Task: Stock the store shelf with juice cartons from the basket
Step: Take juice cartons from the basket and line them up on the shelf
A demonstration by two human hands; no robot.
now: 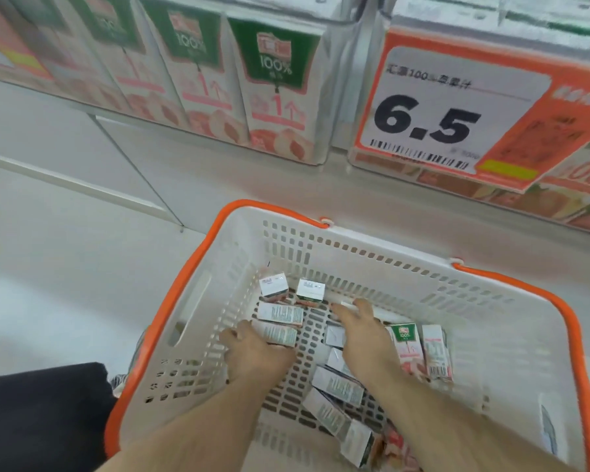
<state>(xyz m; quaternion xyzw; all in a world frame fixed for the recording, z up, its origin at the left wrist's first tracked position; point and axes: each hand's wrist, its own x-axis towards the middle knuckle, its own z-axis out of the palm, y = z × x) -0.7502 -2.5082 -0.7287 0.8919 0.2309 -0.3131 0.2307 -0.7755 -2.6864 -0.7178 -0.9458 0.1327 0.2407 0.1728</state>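
- Both hands reach down into the white basket (491, 301) in the lower middle of the frame.
- The left hand (256, 352) curls on a flat juice carton (275, 332); a firm grip is not clear.
- The right hand (365, 335) is spread open over loose cartons.
- Each hand should grab 1 carton by its long sides, then lift it straight up.
- The shelf cartons (280, 93) stand at the upper left.

Pale, glossy floor (48, 294), evenly lit w/ soft overhead light. White base panels (123, 158) below the shelving, thin seams btwn them. Orange-framed price card (457, 110) reading 6.5 hangs at upper right. Dark fabric (38, 417) at lower left corner.
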